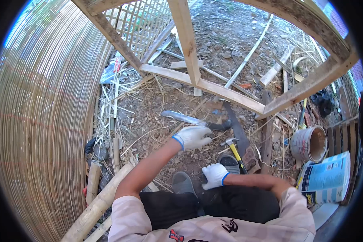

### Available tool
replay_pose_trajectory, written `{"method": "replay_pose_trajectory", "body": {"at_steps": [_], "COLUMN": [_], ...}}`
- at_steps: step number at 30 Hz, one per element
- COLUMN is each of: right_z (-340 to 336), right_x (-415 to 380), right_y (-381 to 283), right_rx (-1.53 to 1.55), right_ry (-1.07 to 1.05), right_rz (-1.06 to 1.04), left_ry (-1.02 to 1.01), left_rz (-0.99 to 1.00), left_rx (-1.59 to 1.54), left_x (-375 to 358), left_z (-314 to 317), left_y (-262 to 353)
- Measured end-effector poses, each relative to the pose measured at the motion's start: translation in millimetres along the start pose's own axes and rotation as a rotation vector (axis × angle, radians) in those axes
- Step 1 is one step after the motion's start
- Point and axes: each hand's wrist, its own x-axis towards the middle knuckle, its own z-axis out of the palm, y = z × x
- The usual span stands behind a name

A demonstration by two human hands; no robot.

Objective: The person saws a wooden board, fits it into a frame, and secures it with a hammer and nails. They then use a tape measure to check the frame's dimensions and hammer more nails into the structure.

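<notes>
My left hand [192, 137], in a white glove with a blue cuff, reaches over the dirt just below a curved blade [182, 117] with a dark handle [220, 125]. Its fingers point right and are partly apart, with nothing visible in them. My right hand [214, 176], gloved the same way, hangs low between my knees beside my sandal [230, 162], fingers slightly spread and bent, holding nothing I can see. A hammer [236, 155] with a yellow and black handle lies right of both hands. A dark saw-like blade [238, 129] lies behind the hammer.
A wooden frame [230, 96] stands ahead. A slatted bamboo screen [40, 133] fills the left side, with bamboo poles [99, 203] near my left leg. On the right are a round bucket [306, 144] and a blue-white bucket [326, 177]. Sticks and strips litter the ground.
</notes>
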Motion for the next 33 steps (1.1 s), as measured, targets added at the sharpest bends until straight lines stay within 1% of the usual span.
{"method": "replay_pose_trajectory", "body": {"at_steps": [1, 2, 3, 4, 6, 8, 9, 10, 11, 12, 13, 16, 18, 19, 20, 21, 22, 23, 24, 25, 27, 28, 29, 30, 32, 33], "right_z": [-3.0, -9.5, -14.5, -16.1, -11.6, -47.4, -62.8, -76.4, -87.2, -91.6, -94.8, -98.1, -91.8, -85.8, -79.4, -78.4, -82.2, -87.6, -91.8, -94.5, -91.5, -95.8, -90.3, -83.6, -82.3, -82.6], "right_x": [2.9, 7.4, 10.9, 15.4, 36.9, 28.8, 24.3, 21.0, 21.0, 24.1, 27.0, 29.4, 31.8, 38.0, 40.0, 37.4, 32.4, 26.1, 22.2, 19.3, 15.7, 11.2, 13.4, 14.6, 7.0, 4.3], "right_y": [0.7, 6.3, 13.4, 20.7, 42.5, 46.6, 51.9, 55.7, 55.5, 59.4, 62.7, 57.3, 54.9, 57.5, 57.5, 54.1, 51.4, 51.9, 48.5, 43.2, 37.3, 33.5, 34.4, 35.1, 29.7, 31.9], "right_rx": [0.152, 0.333, 0.603, 0.88, 1.465, 1.885, 1.969, 2.045, 2.04, 2.078, 2.114, 2.187, 2.2, 2.152, 2.119, 2.082, 2.04, 1.99, 1.899, 1.804, 1.616, 1.51, 1.42, 1.329, 1.188, 1.151], "right_ry": [0.089, 0.06, 0.105, 0.15, 0.189, 0.167, 0.157, 0.143, 0.215, 0.2, 0.179, 0.132, 0.103, 0.069, 0.121, 0.177, 0.231, 0.211, 0.264, 0.312, 0.409, 0.453, 0.447, 0.438, 0.492, 0.484], "right_rz": [0.022, 0.049, 0.03, 0.02, -0.158, -0.249, -0.322, -0.404, -0.413, -0.42, -0.426, -0.455, -0.478, -0.504, -0.383, -0.261, -0.136, -0.056, -0.028, -0.001, 0.042, 0.002, 0.024, 0.045, -0.057, -0.067], "left_ry": [0.019, 0.033, 0.043, 0.017, 0.116, 0.135, 0.13, 0.143, 0.159, 0.18, 0.201, 0.304, 0.289, 0.272, 0.252, 0.224, 0.237, 0.249, 0.262, 0.252, 0.206, 0.19, 0.171, 0.163, 0.145, 0.127], "left_rz": [-0.033, -0.063, -0.091, -0.156, -0.223, -0.287, -0.285, -0.299, -0.316, -0.333, -0.297, -0.305, -0.391, -0.43, -0.464, -0.433, -0.416, -0.398, -0.38, -0.284, -0.406, -0.463, -0.501, -0.496, -0.49, -0.514], "left_rx": [-0.035, -0.072, -0.112, -0.149, -0.272, -0.417, -0.456, -0.469, -0.48, -0.488, -0.418, -0.47, -0.576, -0.597, -0.618, -0.568, -0.612, -0.657, -0.702, -0.585, -0.729, -0.8, -0.842, -0.821, -0.783, -0.895], "left_x": [-1.8, -5.9, -10.8, -14.6, -26.0, -32.3, -32.6, -30.4, -34.4, -37.8, -41.2, -49.7, -52.6, -52.9, -53.3, -53.6, -54.0, -54.1, -52.1, -49.4, -47.6, -44.9, -41.7, -39.9, -38.2, -38.0], "left_z": [4.9, 10.1, 13.8, 3.5, -3.8, -19.8, -23.5, -31.4, -41.2, -50.7, -53.7, -42.2, -36.6, -34.0, -31.4, -23.1, -14.5, -5.9, -1.4, -0.4, -0.7, -3.5, -2.5, -4.7, -7.9, -5.3], "left_y": [-6.0, -12.8, -16.1, -11.9, -15.4, -10.2, -14.5, -1.3, 13.5, 26.3, 30.6, 31.5, 35.0, 36.2, 36.7, 30.5, 27.9, 26.6, 24.5, 20.5, 28.9, 33.7, 30.7, 30.5, 30.5, 26.1]}}
